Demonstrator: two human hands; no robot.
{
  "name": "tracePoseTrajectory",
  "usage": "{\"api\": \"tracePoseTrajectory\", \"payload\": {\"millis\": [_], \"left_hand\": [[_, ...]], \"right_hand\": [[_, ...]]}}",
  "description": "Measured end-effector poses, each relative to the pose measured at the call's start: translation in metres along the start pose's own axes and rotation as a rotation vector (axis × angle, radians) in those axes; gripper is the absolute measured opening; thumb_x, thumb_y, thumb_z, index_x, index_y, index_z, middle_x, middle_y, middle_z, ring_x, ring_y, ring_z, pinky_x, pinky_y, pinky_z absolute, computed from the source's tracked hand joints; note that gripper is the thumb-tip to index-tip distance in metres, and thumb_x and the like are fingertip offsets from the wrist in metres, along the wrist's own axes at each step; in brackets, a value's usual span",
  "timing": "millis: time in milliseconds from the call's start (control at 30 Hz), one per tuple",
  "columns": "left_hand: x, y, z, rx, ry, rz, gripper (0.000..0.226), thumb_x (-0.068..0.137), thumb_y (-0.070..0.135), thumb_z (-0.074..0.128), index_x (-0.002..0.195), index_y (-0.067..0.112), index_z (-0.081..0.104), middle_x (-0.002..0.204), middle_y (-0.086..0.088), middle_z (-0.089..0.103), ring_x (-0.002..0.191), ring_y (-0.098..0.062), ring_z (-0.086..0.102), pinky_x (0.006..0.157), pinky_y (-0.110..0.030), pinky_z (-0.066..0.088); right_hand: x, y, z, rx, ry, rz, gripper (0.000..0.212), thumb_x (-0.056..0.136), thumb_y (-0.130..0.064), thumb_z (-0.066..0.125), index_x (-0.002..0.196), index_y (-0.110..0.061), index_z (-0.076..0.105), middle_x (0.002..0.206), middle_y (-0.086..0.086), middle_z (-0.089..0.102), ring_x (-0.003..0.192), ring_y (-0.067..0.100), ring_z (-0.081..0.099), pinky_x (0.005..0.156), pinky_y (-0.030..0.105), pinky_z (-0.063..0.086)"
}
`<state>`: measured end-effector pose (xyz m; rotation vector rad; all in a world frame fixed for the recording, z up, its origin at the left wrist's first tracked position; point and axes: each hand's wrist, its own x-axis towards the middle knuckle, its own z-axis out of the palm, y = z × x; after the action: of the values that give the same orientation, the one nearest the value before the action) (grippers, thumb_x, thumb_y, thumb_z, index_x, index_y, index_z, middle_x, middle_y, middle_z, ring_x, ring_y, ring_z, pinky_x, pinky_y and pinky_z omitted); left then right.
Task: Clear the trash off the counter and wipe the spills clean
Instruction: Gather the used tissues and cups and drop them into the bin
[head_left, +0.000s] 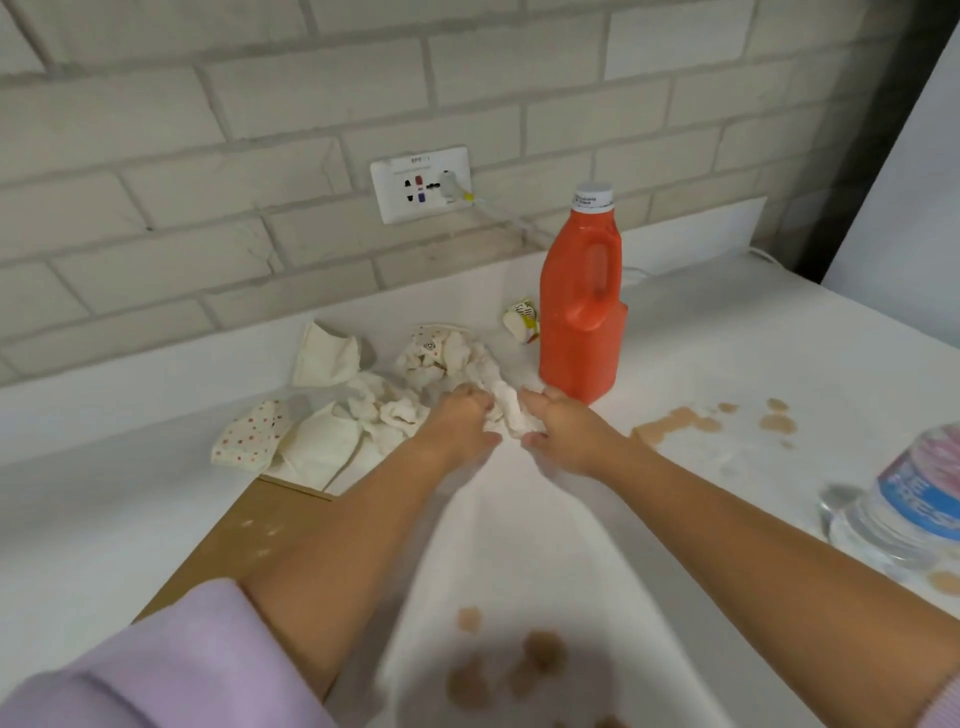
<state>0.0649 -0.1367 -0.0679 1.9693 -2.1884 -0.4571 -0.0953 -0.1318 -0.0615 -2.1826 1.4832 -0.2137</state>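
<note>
Hands meet at centre: left hand (462, 421) and right hand (558, 428) both pinch crumpled tissue (506, 410) at seven o'clock of orange bottle (582, 306). Best gather loose scraps inward before lifting; brown spills (675, 423) wait at three o'clock.

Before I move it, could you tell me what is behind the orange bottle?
Behind the orange bottle, at its left, a small crumpled wrapper lies on the counter. A white cable runs from the wall socket down behind it. The bottle hides whatever lies directly behind it.
</note>
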Motion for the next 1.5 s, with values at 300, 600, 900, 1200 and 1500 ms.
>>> {"api": "tracePoseTrajectory", "payload": {"millis": [300, 600, 900, 1200, 1500], "left_hand": [[-0.019, 0.009, -0.002, -0.158, 0.095, 0.132, 0.015, 0.083, 0.015, 0.067, 0.093, 0.003, 0.066, 0.09, -0.011, 0.062, 0.081, -0.024, 0.057, 0.068, -0.024, 0.04], [-0.042, 0.024, -0.06, -0.356, 0.355, 0.24, 0.014, 0.086, 0.001, 0.06, 0.1, 0.0, 0.063, 0.087, -0.005, 0.054, 0.078, -0.015, 0.046, 0.062, -0.01, 0.033], [-0.067, 0.066, -0.094, -0.439, 0.306, 0.284, 0.012, 0.09, 0.008, 0.056, 0.099, 0.004, 0.063, 0.065, 0.009, 0.045, 0.064, -0.009, 0.044, 0.056, -0.004, 0.035], [-0.085, 0.146, -0.119, -0.529, 0.304, 0.478, 0.012, 0.09, 0.004, 0.056, 0.088, 0.014, 0.062, 0.065, 0.008, 0.05, 0.052, 0.005, 0.047, 0.054, -0.008, 0.036], [-0.147, 0.296, -0.097, -0.572, 0.186, 0.652, 0.01, 0.092, 0.011, 0.055, 0.089, 0.016, 0.062, 0.067, -0.003, 0.047, 0.06, -0.013, 0.039, 0.054, -0.022, 0.034]], "right_hand": [[-0.028, 0.005, -0.003, -0.097, 0.092, 0.026, 0.021, 0.086, -0.012, 0.05, 0.104, -0.003, 0.052, 0.1, 0.016, 0.057, 0.093, 0.035, 0.056, 0.07, 0.036, 0.042], [-0.072, -0.003, -0.028, -0.094, 0.349, 0.113, 0.02, 0.09, -0.012, 0.045, 0.108, -0.003, 0.05, 0.111, 0.015, 0.049, 0.091, 0.036, 0.057, 0.07, 0.036, 0.044], [-0.106, -0.016, -0.049, -0.057, 0.406, 0.028, 0.017, 0.084, -0.008, 0.057, 0.099, -0.003, 0.059, 0.093, 0.01, 0.05, 0.091, 0.031, 0.052, 0.074, 0.034, 0.041], [-0.178, -0.002, -0.086, 0.101, 0.365, 0.005, 0.021, 0.08, -0.021, 0.068, 0.098, -0.009, 0.066, 0.148, 0.007, 0.033, 0.141, 0.015, 0.028, 0.09, 0.016, 0.03], [-0.299, 0.046, -0.121, 0.252, 0.436, 0.039, 0.012, 0.076, -0.017, 0.073, 0.082, -0.017, 0.062, 0.113, -0.006, 0.045, 0.078, -0.005, 0.046, 0.072, 0.005, 0.041]]}}
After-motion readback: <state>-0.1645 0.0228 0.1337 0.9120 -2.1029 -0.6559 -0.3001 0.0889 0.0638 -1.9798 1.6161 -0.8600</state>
